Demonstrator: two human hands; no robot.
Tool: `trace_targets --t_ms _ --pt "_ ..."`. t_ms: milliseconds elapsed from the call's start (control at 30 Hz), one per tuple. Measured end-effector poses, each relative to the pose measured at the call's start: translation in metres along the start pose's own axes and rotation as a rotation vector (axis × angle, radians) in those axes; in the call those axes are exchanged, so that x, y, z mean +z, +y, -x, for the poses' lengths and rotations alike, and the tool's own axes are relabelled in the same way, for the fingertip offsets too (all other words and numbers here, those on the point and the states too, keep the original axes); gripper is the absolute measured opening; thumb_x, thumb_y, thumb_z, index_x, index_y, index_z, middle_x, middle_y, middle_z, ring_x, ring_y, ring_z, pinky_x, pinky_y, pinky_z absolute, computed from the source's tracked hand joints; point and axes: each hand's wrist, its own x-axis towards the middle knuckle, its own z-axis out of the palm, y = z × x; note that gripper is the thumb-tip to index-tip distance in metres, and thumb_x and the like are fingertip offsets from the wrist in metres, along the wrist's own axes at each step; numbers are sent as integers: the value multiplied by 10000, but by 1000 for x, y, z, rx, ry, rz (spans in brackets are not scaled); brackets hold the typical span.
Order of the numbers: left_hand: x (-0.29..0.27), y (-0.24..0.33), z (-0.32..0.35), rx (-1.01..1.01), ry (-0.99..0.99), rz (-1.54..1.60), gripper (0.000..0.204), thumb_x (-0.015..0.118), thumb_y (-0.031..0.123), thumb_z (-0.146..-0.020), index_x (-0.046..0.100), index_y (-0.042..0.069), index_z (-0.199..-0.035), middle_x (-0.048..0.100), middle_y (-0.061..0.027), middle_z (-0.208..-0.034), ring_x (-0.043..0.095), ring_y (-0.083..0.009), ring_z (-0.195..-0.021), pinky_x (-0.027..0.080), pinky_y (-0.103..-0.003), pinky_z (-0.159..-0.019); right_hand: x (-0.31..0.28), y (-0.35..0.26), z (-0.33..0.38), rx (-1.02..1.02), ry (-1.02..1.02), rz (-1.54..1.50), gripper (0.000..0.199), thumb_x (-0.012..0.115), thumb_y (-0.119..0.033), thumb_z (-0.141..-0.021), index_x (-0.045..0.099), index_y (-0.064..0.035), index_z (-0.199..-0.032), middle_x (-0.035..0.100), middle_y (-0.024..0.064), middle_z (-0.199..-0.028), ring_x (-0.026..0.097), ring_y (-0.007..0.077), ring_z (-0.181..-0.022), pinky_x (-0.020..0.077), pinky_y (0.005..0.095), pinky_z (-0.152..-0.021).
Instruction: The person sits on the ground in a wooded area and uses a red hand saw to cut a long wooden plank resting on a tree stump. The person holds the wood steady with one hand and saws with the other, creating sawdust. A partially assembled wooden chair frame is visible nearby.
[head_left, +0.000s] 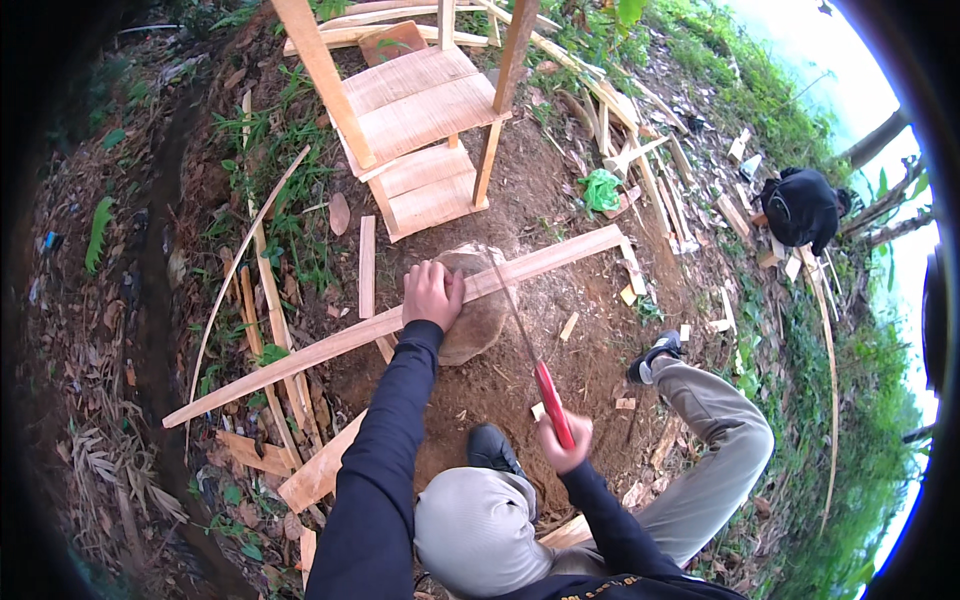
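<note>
Laid across the top of the tree stump [475,328], a long pale wooden strip [562,257], long axis running slantwise from near-left of the stump to far-right of it, with the longer overhang on the left and the shorter on the right. Across that axis, near the right edge of the stump, the blade of a red-handled saw [548,386], pointing away from the body, tip just past the strip's far edge, at a steep angle to the wood rather than along it. Nearer to the strip: the left hand [435,295], set right on the wood over the left part of the stump, just left of the blade, fingers bent and close together, seemingly clamping down; cannot tell how far the fingertips wrap underneath. On the near-right side of the stump, well apart from the strip: the right hand [565,440], closed around the saw's handle, reaching the wood only through the blade. Just right of the stump, loose on the soil, a small offcut [569,326]; beyond the stump, a wooden stand [415,110] with plank shelves; far-right of the stump, a crumpled green plastic bag [602,190].
</note>
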Motion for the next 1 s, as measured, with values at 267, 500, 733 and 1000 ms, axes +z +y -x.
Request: trace_targets --t_ms 267,500,733,1000 --pt "3 4 -2 33 13 16 272 660 252 -890 501 78 -754 521 -100 -784 529 -309 -796 412 -435 -747 -3 -10 -1 -65 -4 39 68 643 -30 -765 615 -53 -707 509 84 -542 546 187 -439 429 314 -475" --pt "1 3 -2 66 39 -14 246 682 228 -864 512 89 -753 527 -86 -773 538 -305 -790 409 -432 -729 16 -29 -69 -42 14 -26 134 675 -103 -791 599 -40 -700 511 103 -539 532 166 -458 417 333 -497" --pt "6 11 -3 26 30 24 294 645 285 -903 512 65 -760 527 -111 -792 539 -316 -810 429 -446 -761 -24 -15 39 -43 56 -17 121 650 -69 -752 580 -64 -652 491 85 -513 513 201 -418 418 330 -469" --pt "12 6 -4 85 38 30 274 646 250 -893 511 69 -738 541 -120 -783 544 -333 -800 420 -456 -738 23 -15 -97 -132 66 -14 185 687 -146 -802 569 -31 -719 502 163 -565 529 289 -466 427 378 -515"
